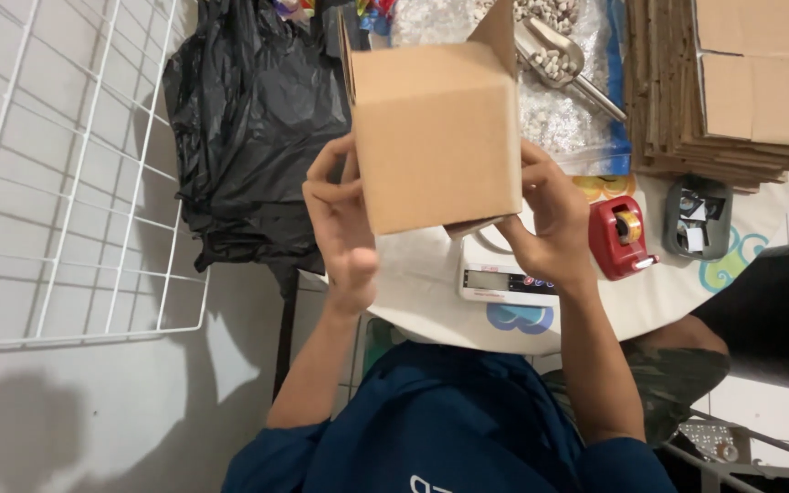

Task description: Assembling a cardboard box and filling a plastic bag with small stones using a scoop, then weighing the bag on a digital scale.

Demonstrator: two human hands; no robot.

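Observation:
A small brown cardboard box [436,137] is raised above the table, its flaps open at the far end. My left hand [340,219] grips its left side with fingers curled on the edge. My right hand [550,215] holds the right side and presses the bottom flap near the box's lower corner. Below the box lies a white digital scale [504,281] on a round white table [659,297].
A red tape dispenser [621,236] and a grey tray of small cards [698,217] sit right of the scale. Flat cardboard sheets [741,82] are stacked at the far right. A metal scoop [559,55] rests in a bag of white pellets. A black plastic bag [248,128] and a white wire rack [66,173] stand left.

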